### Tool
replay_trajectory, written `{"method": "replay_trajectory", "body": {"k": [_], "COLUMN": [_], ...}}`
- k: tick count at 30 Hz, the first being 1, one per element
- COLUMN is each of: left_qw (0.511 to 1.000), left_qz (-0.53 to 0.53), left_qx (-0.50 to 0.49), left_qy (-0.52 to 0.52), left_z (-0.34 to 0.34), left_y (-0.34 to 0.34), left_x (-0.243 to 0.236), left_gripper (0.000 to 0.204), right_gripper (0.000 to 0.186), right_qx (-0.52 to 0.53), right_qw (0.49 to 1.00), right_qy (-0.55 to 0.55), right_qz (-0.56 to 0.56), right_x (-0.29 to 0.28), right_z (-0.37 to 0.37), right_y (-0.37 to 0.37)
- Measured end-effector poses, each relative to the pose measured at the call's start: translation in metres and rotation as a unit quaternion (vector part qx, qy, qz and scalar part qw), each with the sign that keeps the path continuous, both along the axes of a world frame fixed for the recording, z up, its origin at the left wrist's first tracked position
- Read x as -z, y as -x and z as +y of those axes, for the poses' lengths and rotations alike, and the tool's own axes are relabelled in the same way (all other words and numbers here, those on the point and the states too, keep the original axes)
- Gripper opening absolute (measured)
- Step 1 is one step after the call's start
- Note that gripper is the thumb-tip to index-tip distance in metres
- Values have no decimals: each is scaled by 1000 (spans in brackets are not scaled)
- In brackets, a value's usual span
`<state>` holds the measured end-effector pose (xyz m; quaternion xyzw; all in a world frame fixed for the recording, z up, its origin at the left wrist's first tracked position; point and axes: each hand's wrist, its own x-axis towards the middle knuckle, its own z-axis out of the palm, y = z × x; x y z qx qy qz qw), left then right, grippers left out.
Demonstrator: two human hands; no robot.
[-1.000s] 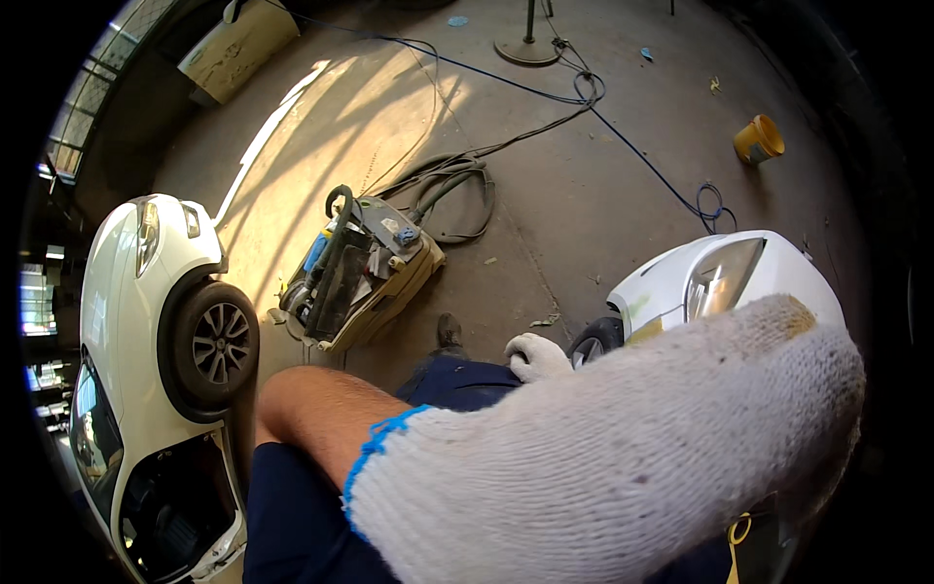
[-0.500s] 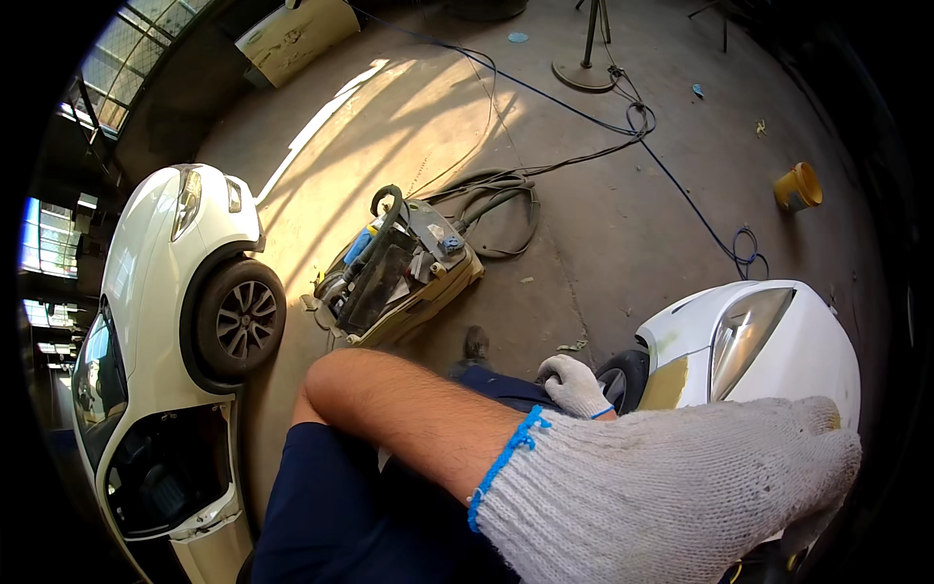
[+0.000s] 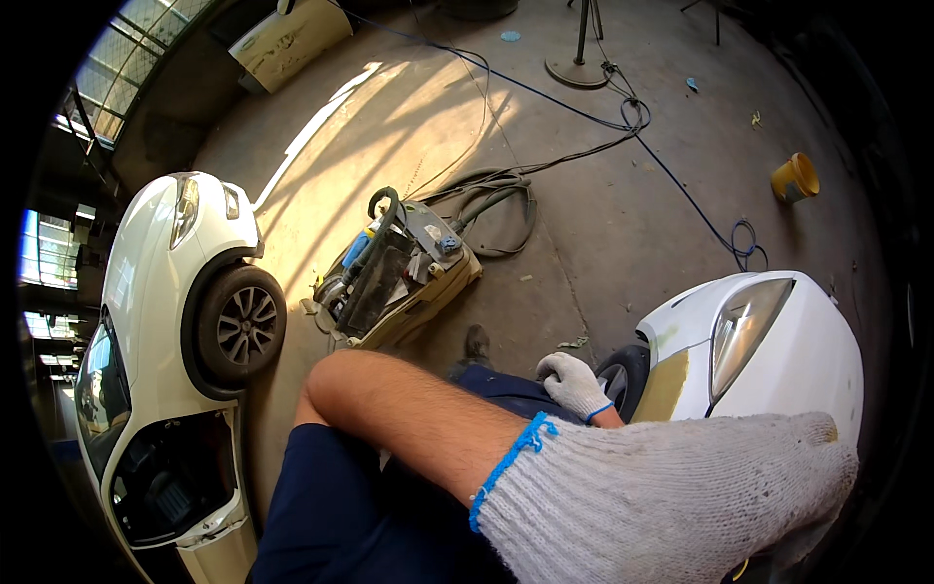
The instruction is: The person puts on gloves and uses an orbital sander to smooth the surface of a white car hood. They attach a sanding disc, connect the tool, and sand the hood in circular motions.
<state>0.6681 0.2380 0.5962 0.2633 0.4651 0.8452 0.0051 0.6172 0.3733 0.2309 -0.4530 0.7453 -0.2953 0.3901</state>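
My left arm crosses the view from the left, in a knitted white-grey work glove with a blue cuff. This left hand (image 3: 681,487) covers the lower part of the white car (image 3: 808,341) on the right. Its fingers bend down out of sight, so what they touch is hidden. Farther off, my right hand (image 3: 574,383), gloved alike, rests at my dark blue trouser leg, fingers loosely curled, with nothing visible in it. Beside it are the car's wheel (image 3: 628,380), a dull yellow patch (image 3: 662,387) on the bodywork and the clear headlight (image 3: 749,331).
A second white car (image 3: 146,253) with an open door stands at the left. Before me is a wheeled machine (image 3: 428,263) with tools and a coiled hose (image 3: 525,219). A blue cable (image 3: 681,190) crosses the floor toward a yellow bucket (image 3: 796,178) and a round-based stand (image 3: 579,73).
The view has shifted slightly. The far end of my left glove sits a little lower, and more of the white car shows above it. My right hand stays at my leg.
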Motion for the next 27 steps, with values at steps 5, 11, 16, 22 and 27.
{"method": "replay_trajectory", "body": {"k": [5,11,16,22,27], "left_qw": [1000,997,959,772,787], "left_qz": [-10,-49,-248,-277,-222], "left_qx": [-12,-31,-129,-321,-253], "left_qy": [15,56,41,473,517], "left_z": [-4,-15,-49,-57,-15], "left_y": [-6,-13,-3,-25,-28], "left_x": [-3,-11,49,246,269], "left_gripper": [47,46,55,50,42], "right_gripper": [19,20,20,22,30], "right_qx": [-4,-28,52,70,-46], "right_qw": [1000,1000,998,993,987], "right_qy": [8,13,-10,-16,98], "right_qz": [-1,-7,17,-89,-122], "right_x": [-1,4,25,-4,0], "right_z": [-2,-3,14,11,-6], "right_y": [-5,-9,-12,0,13]}}
